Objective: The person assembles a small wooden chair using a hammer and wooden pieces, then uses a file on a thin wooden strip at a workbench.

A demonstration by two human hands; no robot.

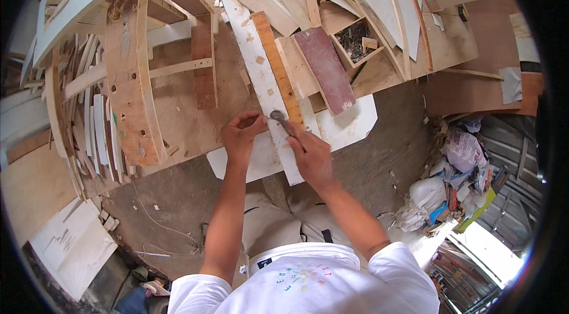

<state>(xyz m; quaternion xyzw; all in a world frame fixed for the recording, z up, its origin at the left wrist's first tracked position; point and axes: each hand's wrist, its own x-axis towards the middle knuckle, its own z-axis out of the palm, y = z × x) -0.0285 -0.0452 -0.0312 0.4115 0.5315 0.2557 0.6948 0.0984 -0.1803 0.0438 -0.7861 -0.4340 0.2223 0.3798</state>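
Both hands on a long white painted board strip (261, 71) at the plywood workbench (178, 112), right hand marking or cutting with a small dark tool.

I saw the left hand (240, 136) pressed on the strip's near end, fingers curled down, pinning rather than clasping it. The right hand (311, 157) was clenched around the small dark-tipped hand tool (283, 122), tip touching the strip just beside the long wooden ruler (278, 71). The strip lay diagonally over a white panel (349, 124), near end overhanging the bench edge. My worry: the overhang could let the strip tip or skid under pressure, spoiling the line; the tool tip sat near the left fingertips, so a slip could catch them.
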